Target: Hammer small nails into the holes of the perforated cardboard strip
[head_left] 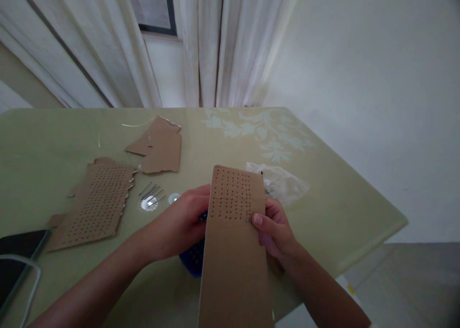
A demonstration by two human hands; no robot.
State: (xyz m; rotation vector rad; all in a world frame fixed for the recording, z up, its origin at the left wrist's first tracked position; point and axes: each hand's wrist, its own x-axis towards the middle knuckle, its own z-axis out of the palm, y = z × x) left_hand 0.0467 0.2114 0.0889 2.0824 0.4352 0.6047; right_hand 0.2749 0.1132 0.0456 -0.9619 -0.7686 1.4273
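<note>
A long cardboard strip [235, 261] stands tilted up in front of me, with rows of small punched holes across its upper part. My right hand [276, 229] grips its right edge, thumb pressed on the front by the lowest holes and fingers curled behind. A tiny shiny bit [248, 219] shows at the thumb tip, too small to name. My left hand [189, 213] reaches behind the strip's left edge, its fingertips hidden. Beneath that hand, a dark blue object with small dots [194, 258] is partly covered by the strip.
On the table [341, 208] lie a perforated cardboard sheet [95, 203], torn cardboard pieces [163, 150], several thin needles [151, 190] by a clear disc [149, 204], and a clear plastic bag [287, 184]. A dark device [17, 256] with a white cable [34, 282] is at left.
</note>
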